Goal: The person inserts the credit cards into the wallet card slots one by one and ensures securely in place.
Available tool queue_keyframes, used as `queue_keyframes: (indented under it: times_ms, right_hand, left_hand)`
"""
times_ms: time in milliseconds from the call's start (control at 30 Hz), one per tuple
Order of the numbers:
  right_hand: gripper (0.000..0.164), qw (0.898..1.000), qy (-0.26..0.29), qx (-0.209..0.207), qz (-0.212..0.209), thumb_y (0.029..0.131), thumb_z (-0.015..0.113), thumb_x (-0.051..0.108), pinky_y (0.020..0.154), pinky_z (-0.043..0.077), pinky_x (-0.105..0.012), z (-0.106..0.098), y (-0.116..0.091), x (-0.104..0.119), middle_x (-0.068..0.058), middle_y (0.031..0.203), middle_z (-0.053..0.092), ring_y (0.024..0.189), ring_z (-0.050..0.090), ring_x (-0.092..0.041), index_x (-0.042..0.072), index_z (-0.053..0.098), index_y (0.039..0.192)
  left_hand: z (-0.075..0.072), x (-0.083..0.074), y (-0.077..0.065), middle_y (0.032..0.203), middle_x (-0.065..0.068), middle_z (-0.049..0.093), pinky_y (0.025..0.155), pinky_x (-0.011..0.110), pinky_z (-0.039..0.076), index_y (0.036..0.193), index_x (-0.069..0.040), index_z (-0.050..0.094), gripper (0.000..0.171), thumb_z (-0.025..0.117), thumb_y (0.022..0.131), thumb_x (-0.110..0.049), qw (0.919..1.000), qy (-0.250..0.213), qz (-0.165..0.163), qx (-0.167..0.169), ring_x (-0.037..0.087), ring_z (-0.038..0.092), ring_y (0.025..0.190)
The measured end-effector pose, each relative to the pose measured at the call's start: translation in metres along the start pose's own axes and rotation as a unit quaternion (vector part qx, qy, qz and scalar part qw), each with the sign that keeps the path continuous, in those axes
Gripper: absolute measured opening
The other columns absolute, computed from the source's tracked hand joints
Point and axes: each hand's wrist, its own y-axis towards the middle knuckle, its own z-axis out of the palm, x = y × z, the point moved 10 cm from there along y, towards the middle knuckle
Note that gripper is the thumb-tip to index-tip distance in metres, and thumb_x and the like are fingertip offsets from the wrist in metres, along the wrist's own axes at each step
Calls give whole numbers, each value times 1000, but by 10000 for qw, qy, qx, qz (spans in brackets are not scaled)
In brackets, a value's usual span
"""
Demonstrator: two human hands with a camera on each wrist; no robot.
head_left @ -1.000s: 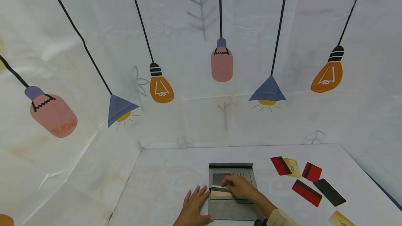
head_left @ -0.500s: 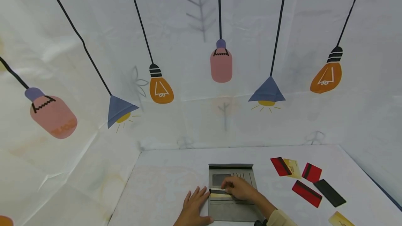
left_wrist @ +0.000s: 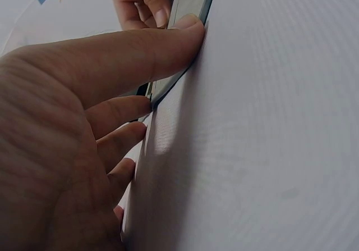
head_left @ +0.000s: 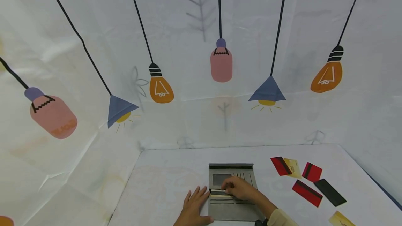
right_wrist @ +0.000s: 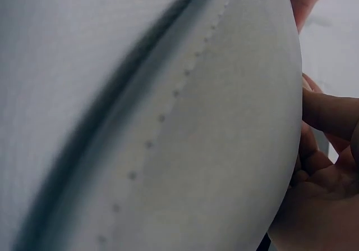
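A grey card holder with slots and a window lies unfolded on the white table. In its middle slot row sits a pale gold card with a dark stripe, partly tucked in. My right hand pinches this card at its right part, fingers curled. Beside the holder's left edge, my left hand lies with spread fingers, its thumb touching the lower left corner. The left wrist view shows that thumb on the holder's edge. In the right wrist view the holder covers much of the right hand.
To the right lie several loose cards: a red card overlapping a gold card, a smaller red one, a red striped card, a dark card and another gold card at the front. Behind the table hangs a white sheet printed with lamps.
The gold card has slid down a little into the slot, so less of its gold part shows. The right hand has barely shifted. My left hand stays in place.
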Motion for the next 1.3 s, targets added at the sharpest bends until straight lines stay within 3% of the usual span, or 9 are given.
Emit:
queue_keyframes:
  times_ms: [667, 1300]
  right_hand:
    - [9, 9999, 134, 75, 59, 90, 71, 7, 60, 44, -23, 3, 0, -1, 3, 83, 68, 67, 52, -3, 13, 75, 94]
    - [9, 9999, 20, 112, -72, 92, 70, 11, 66, 43, -22, 5, -1, -3, 8, 91, 65, 78, 51, 0, 16, 76, 96]
  left_hand:
    - [2, 4, 2, 158, 10, 43, 115, 71, 14, 148, -19, 49, 86, 83, 75, -48, 9999, -124, -16, -17, 43, 31, 148]
    - [1, 4, 1, 157, 10, 43, 115, 70, 16, 148, -18, 50, 86, 83, 75, -49, 10000, 2, -18, -14, 42, 32, 148]
